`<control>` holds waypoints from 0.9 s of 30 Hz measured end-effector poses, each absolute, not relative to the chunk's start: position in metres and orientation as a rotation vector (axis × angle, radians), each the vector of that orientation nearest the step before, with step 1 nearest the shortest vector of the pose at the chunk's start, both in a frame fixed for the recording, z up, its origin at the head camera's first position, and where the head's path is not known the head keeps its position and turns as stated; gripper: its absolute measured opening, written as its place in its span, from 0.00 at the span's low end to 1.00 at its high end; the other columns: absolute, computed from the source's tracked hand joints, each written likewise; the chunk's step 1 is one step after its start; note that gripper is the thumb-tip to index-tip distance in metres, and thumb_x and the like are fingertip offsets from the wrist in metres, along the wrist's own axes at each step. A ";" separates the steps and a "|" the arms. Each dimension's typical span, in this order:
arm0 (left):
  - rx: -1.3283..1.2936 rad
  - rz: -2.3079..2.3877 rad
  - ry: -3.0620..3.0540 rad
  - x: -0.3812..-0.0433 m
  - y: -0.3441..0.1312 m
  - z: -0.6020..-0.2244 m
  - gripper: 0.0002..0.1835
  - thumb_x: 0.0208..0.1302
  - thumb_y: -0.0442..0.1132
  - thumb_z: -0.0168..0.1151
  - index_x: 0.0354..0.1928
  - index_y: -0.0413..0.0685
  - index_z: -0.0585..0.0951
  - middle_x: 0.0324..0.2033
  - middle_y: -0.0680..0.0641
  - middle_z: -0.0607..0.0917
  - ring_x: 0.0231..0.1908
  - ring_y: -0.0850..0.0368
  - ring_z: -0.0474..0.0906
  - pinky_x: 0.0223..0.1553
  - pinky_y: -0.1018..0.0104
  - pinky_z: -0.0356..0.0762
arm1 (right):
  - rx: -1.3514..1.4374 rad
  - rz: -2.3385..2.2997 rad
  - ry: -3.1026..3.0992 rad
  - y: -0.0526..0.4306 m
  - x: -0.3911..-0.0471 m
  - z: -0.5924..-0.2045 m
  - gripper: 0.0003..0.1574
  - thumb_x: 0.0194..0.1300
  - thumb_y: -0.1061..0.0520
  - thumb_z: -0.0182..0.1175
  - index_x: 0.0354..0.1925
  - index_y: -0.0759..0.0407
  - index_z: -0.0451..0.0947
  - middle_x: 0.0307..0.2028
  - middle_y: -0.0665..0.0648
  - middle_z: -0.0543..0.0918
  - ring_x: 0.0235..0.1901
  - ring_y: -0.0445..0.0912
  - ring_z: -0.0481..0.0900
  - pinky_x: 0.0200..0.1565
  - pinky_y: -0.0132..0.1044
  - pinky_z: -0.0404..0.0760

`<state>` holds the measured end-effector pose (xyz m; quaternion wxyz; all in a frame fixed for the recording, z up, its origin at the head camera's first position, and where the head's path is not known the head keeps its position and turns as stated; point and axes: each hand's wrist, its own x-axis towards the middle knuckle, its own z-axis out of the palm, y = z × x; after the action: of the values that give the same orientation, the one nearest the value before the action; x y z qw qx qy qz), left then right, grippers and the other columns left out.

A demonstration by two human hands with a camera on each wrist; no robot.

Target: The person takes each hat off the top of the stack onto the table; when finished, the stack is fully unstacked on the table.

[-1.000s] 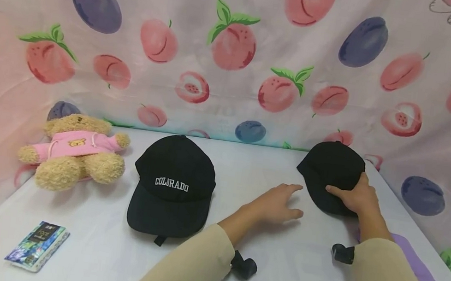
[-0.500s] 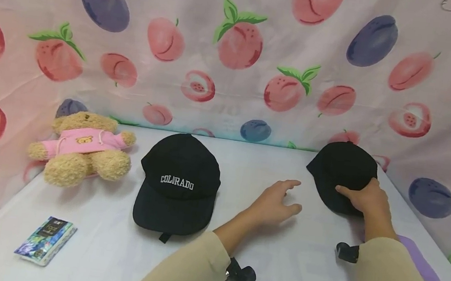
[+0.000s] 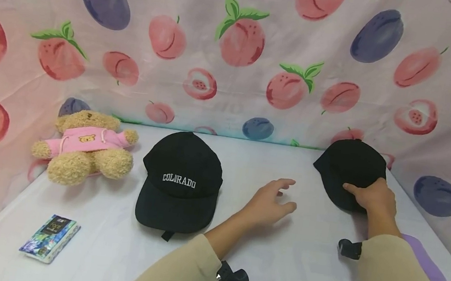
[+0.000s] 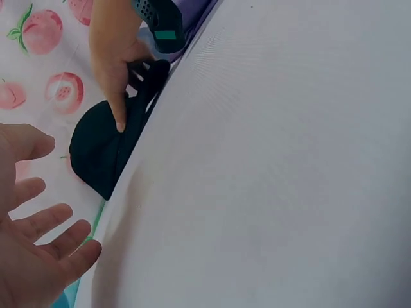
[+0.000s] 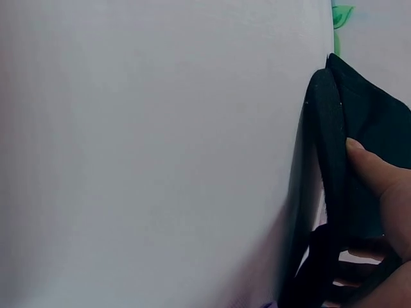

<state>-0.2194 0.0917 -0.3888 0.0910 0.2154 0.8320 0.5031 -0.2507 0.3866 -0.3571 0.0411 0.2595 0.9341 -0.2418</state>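
Note:
My right hand (image 3: 376,200) grips a plain black cap (image 3: 350,164) at the back right of the table. In the right wrist view the thumb lies on the outside of the cap (image 5: 369,128) by the brim, and the other fingers reach in under it. My left hand (image 3: 268,204) hovers over the white table between two caps, fingers spread, holding nothing. In the left wrist view that hand (image 4: 38,237) is apart from the gripped cap (image 4: 96,141). A second black cap (image 3: 183,163), with white COLORADO lettering, rests left of centre.
A teddy bear (image 3: 89,146) in a pink top sits at the back left. A blue floral tissue pack (image 3: 51,237) lies at the front left. Purple cloth (image 3: 435,275) runs along the right edge. Fruit-print fabric (image 3: 231,90) hangs behind the white table (image 3: 278,267).
The view has shifted slightly. My right hand and the plain cap have moved a little to the right. My left hand has drawn away to the left, widening the gap to that cap.

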 end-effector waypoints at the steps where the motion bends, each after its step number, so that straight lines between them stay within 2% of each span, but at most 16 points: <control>1: 0.640 1.501 2.466 -0.219 0.090 -0.388 0.30 0.70 0.45 0.62 0.74 0.61 0.71 0.69 0.49 0.77 0.66 0.54 0.76 0.65 0.58 0.75 | 0.791 -0.734 2.858 0.386 -0.251 -0.357 0.69 0.68 0.33 0.60 0.76 0.81 0.39 0.72 0.86 0.54 0.69 0.79 0.57 0.65 0.71 0.67; 6: 0.643 1.515 2.462 -0.214 0.081 -0.382 0.30 0.71 0.45 0.61 0.74 0.62 0.71 0.69 0.49 0.77 0.66 0.54 0.76 0.64 0.58 0.75 | 0.829 -0.726 2.840 0.387 -0.255 -0.357 0.68 0.68 0.34 0.60 0.76 0.80 0.39 0.72 0.85 0.55 0.69 0.79 0.59 0.63 0.73 0.69; 13: 0.659 1.520 2.470 -0.203 0.070 -0.367 0.30 0.71 0.46 0.61 0.74 0.66 0.71 0.69 0.53 0.76 0.66 0.57 0.75 0.62 0.59 0.76 | 0.929 -0.744 2.826 0.389 -0.259 -0.355 0.64 0.68 0.36 0.61 0.76 0.78 0.45 0.72 0.84 0.57 0.68 0.78 0.61 0.62 0.73 0.69; 19: 0.737 1.550 2.447 -0.191 0.051 -0.355 0.29 0.72 0.44 0.60 0.75 0.62 0.71 0.70 0.54 0.76 0.67 0.55 0.75 0.65 0.60 0.75 | 0.954 -0.728 2.810 0.388 -0.259 -0.355 0.63 0.70 0.35 0.58 0.76 0.79 0.44 0.73 0.84 0.56 0.68 0.78 0.61 0.63 0.71 0.68; 27: 0.798 1.589 2.462 -0.183 0.021 -0.353 0.29 0.72 0.42 0.59 0.74 0.61 0.72 0.69 0.54 0.77 0.66 0.58 0.76 0.65 0.63 0.75 | 1.014 -0.735 2.877 0.394 -0.265 -0.362 0.57 0.71 0.39 0.59 0.72 0.82 0.53 0.70 0.85 0.61 0.67 0.79 0.61 0.64 0.72 0.66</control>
<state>-0.1825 0.0212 -0.3535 0.0522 0.2624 0.8095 0.5226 -0.2655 0.3937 -0.3615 0.0018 0.3233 0.9168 -0.2344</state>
